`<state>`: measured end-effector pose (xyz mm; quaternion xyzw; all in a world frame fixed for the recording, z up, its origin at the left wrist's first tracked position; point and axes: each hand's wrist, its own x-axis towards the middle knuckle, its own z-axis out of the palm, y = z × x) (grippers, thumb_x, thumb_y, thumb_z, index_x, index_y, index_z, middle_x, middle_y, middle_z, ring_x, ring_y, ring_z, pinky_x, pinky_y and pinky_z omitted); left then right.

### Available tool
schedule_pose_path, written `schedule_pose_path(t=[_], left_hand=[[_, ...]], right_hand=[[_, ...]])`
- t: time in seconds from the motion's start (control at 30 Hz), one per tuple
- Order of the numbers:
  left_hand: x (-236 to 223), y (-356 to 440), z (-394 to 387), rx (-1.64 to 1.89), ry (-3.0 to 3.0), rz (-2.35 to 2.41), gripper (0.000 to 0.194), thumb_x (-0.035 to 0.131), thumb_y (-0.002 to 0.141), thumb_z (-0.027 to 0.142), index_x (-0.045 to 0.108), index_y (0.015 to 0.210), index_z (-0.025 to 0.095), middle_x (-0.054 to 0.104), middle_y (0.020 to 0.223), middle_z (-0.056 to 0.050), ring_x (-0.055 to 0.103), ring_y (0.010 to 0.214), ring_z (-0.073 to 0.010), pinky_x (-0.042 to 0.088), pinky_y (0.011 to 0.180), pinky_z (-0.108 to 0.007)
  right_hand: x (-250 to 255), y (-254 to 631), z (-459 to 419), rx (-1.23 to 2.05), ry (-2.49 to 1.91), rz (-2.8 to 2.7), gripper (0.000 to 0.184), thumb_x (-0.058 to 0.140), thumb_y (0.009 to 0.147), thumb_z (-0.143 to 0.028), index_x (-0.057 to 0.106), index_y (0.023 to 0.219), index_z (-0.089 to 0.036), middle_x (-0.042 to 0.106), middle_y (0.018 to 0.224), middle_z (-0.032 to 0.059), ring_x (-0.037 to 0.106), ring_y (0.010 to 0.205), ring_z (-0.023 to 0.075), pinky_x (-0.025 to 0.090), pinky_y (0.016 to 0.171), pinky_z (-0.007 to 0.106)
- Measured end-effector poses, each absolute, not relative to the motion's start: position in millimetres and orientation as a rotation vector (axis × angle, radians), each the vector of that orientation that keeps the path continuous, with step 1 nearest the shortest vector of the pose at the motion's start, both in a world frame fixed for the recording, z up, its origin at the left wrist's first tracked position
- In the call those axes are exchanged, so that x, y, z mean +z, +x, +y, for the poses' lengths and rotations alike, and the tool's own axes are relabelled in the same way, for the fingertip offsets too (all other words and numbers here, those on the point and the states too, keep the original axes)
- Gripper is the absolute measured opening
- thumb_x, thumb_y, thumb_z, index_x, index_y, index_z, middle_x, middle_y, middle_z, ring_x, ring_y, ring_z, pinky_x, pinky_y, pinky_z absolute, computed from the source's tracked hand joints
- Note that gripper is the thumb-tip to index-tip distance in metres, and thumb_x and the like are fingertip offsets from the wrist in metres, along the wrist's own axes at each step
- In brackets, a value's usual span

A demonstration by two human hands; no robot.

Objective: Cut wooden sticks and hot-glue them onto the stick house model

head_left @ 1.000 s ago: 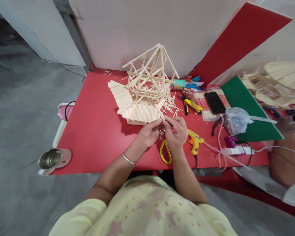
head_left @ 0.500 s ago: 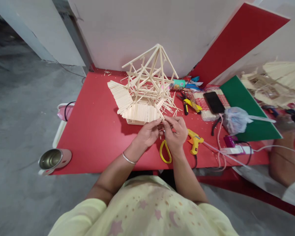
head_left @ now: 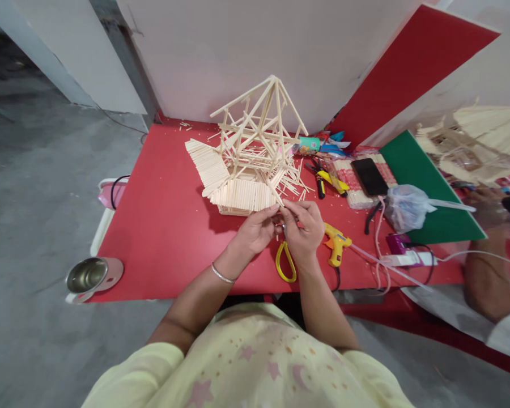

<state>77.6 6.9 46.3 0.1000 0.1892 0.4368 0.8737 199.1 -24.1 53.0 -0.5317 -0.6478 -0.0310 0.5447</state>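
On the red tabletop (head_left: pixel 153 226) stands a stick-built pavilion model (head_left: pixel 244 194): 2 lower roof panels look slatted over, but its peaked upper frame (head_left: pixel 261 132) is bare, so covering seems unfinished. Left hand (head_left: pixel 257 232) and right hand (head_left: pixel 304 229) bring bunched fingertips to its near-right corner; I cannot tell what they pinch.

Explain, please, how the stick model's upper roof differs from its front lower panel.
The upper roof is an open frame; the front lower panel is closely covered with sticks. The upper roof rises to a peak; the front lower panel is roughly flat. Both look pale and wooden.
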Motion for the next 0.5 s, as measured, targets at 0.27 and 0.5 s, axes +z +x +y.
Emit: schedule_pose_path(t=[0.27, 0.5], left_hand=[[47.1, 77.4, 6.7, 0.909, 0.2, 0.427, 0.013, 0.082, 0.076, 0.02, 0.073, 0.084, 0.015, 0.069, 0.073, -0.001, 0.062, 0.066, -0.0118, 0.044, 0.059, -0.025], [47.3, 76.8, 6.8, 0.911, 0.207, 0.417, 0.013, 0.082, 0.076, 0.021, 0.074, 0.084, 0.014, 0.07, 0.075, -0.001, 0.063, 0.067, -0.012, 0.044, 0.059, -0.024]], right_hand=[[53.5, 198.9, -24.3, -0.072, -1.292, -1.541, 0.022, 0.068, 0.096, -0.029, 0.078, 0.115, -0.028, 0.069, 0.096, 0.0039, 0.068, 0.086, 0.0164, 0.06, 0.076, 0.033], [54.9, 198.3, -24.3, -0.069, -1.236, -1.535, 0.024, 0.069, 0.094, -0.024, 0.077, 0.116, -0.029, 0.068, 0.096, 0.0032, 0.067, 0.086, 0.0161, 0.059, 0.076, 0.032]])
